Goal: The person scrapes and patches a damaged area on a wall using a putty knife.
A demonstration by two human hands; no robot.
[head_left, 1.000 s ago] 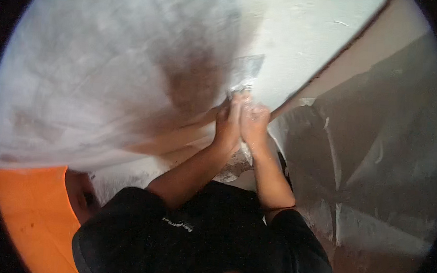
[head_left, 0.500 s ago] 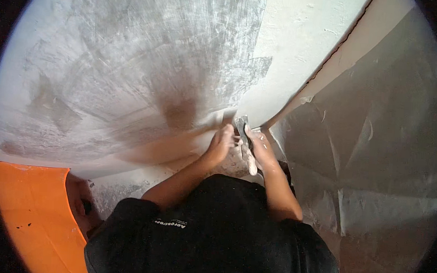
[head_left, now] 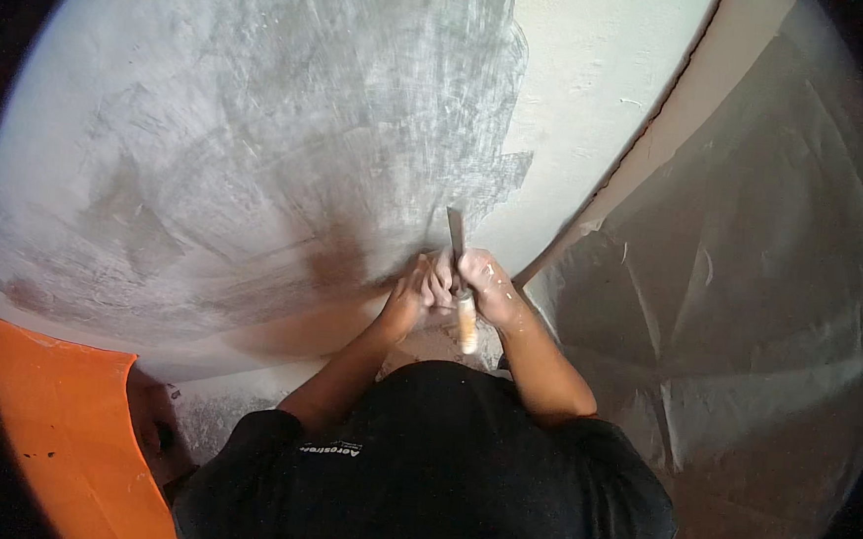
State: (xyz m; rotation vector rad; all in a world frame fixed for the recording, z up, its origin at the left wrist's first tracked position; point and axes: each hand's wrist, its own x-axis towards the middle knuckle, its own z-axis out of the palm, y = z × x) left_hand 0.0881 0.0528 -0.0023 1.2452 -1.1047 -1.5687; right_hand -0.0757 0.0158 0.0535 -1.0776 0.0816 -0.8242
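Both hands, left [head_left: 405, 302] and right [head_left: 480, 284], apparently clenched the putty knife [head_left: 460, 281]; blade at twelve o'clock needed flatter, firmer passes over the grey plaster [head_left: 292, 133].

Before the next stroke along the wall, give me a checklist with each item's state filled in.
1. Right hand closed on the putty knife: ok.
2. Left hand bracing beside the right: ok.
3. Blade flat against the wall: cannot tell, it shows edge-on.
4. Grey coat reaches the white patch: not ok, that part is bare.
5. Plastic sheet covering the right side: ok.
6. Filler on the blade: cannot tell.
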